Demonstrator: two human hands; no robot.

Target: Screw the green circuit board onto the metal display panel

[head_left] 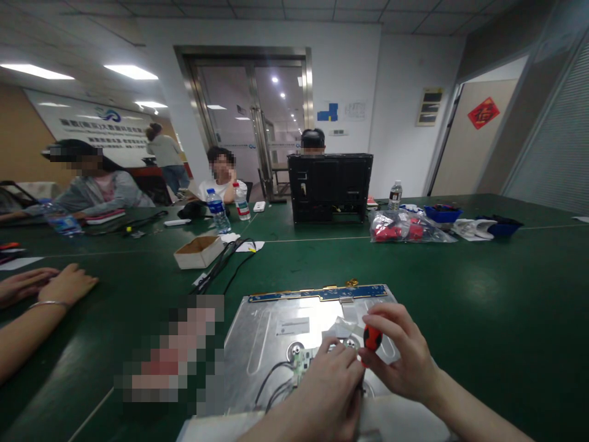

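Note:
My right hand [402, 353] is closed around the red and black handle of a small screwdriver [372, 337], which is held upright. Close beside it, my left hand [329, 377] rests low over a green circuit board [301, 362], its fingers bent together near the screwdriver's lower end. Whatever those fingers grip is hidden. Both hands are above a silver metal panel [257, 331] lying flat, with a blue circuit strip [317, 294] along its far edge. Black cables [271, 374] run out from the green board. The screwdriver's tip is hidden.
A co-worker's hands [64, 288] rest on the green table at left. Ahead are a small open box [197, 253], black cables [225, 261], bottles [217, 212], and a black display casing [329, 187]. Plastic bags with red items [400, 227] and blue trays [442, 213] stand at the back right.

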